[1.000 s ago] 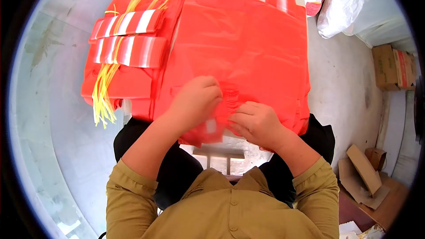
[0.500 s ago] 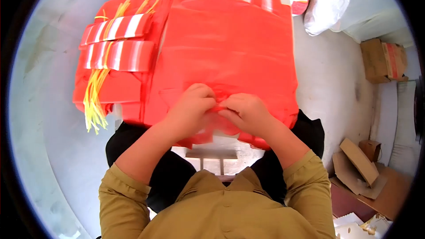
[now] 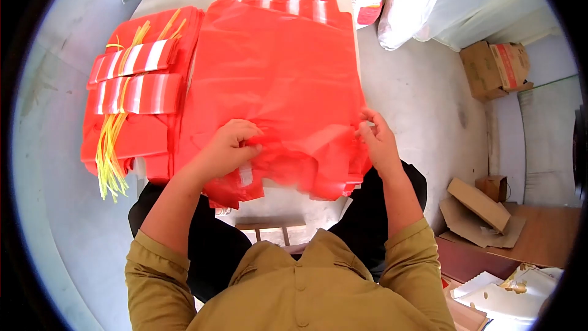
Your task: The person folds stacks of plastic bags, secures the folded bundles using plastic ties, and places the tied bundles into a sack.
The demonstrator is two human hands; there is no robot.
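Note:
A large stack of red plastic bags (image 3: 275,73) lies flat in front of me, with white stripes near its far edge. At its near left part, my left hand (image 3: 231,147) pinches the crumpled red film. My right hand (image 3: 376,138) is at the stack's right edge, its fingers apart beside the film. Between my hands the near edge of the top bag is loose and wavy. To the left lies a smaller pile of red bags (image 3: 150,135) with two folded striped bundles (image 3: 138,94) and yellow ties (image 3: 109,153) across them.
White sacks (image 3: 407,6) stand beyond the stack at the right. A closed cardboard box (image 3: 490,67) is at the far right. Flattened cardboard (image 3: 478,208) lies on a brown surface (image 3: 545,233) at the lower right. My knees are under the near edge of the stack.
My hands, close together before, are now far apart; the right one has moved to the stack's right edge and its fingers have opened. The view has shifted, so the stack appears further left.

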